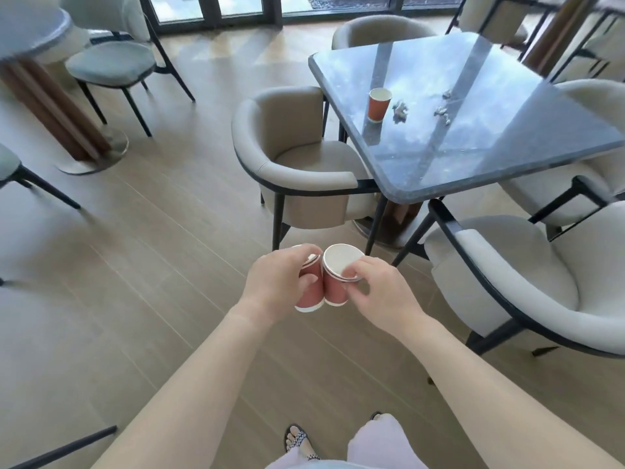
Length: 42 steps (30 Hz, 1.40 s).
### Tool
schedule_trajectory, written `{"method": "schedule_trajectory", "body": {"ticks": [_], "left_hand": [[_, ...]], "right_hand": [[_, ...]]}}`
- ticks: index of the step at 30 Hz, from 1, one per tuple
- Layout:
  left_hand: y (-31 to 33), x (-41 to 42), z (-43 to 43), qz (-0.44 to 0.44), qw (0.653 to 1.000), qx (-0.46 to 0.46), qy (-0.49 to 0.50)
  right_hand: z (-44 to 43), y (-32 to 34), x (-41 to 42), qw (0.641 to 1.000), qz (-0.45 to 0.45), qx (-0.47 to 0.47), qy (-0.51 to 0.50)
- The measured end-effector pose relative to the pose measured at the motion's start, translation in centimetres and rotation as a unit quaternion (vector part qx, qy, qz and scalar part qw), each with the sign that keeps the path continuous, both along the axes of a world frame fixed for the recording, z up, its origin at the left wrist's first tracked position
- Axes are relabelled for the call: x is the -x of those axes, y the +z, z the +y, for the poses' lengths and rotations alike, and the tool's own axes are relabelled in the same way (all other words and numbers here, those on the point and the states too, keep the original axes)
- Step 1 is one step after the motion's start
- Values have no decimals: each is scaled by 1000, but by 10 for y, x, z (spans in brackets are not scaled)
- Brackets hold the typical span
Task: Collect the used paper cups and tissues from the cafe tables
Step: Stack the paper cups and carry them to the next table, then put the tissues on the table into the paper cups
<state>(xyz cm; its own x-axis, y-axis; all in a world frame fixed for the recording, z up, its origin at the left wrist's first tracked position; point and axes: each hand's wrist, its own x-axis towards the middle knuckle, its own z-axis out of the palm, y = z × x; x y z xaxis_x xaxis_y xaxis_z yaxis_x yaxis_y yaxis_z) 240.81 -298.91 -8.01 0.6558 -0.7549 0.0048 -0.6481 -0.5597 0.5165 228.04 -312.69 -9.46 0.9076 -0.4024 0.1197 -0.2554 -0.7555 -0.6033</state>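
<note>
I stand over the wooden floor with a red paper cup in each hand. My left hand [275, 284] grips one cup [309, 296] from above, its fingers over the rim. My right hand [382, 289] pinches the rim of the other cup [336, 279], which looks like a nested stack. The two cups touch side by side. Ahead on the dark glossy table [473, 157] stands another red paper cup [379, 103], upright. Beside that cup lie crumpled tissue scraps [399, 111], and more scraps [442, 111] lie further right.
Beige armchairs surround the table: one on its left [294, 170], one near right [507, 275], one behind [375, 30]. At far left a round table [30, 32] on a wooden pedestal stands with grey chairs [108, 64]. Open floor lies between me and the table.
</note>
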Motion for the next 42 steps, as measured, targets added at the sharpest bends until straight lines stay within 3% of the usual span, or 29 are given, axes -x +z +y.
{"method": "schedule_trajectory", "body": {"ticks": [5, 14, 29, 42], "left_hand": [[8, 1, -5, -8, 999, 29, -37], [9, -16, -69, -17, 997, 3, -72], [17, -94, -286, -10, 997, 31, -77], [11, -164, -373, -48, 997, 17, -51]], "right_hand": [[-5, 10, 8, 999, -15, 7, -28], [-59, 15, -8, 996, -30, 16, -82], [-274, 23, -79, 993, -35, 0, -115], [-388, -9, -110, 974, -51, 8, -221]]}}
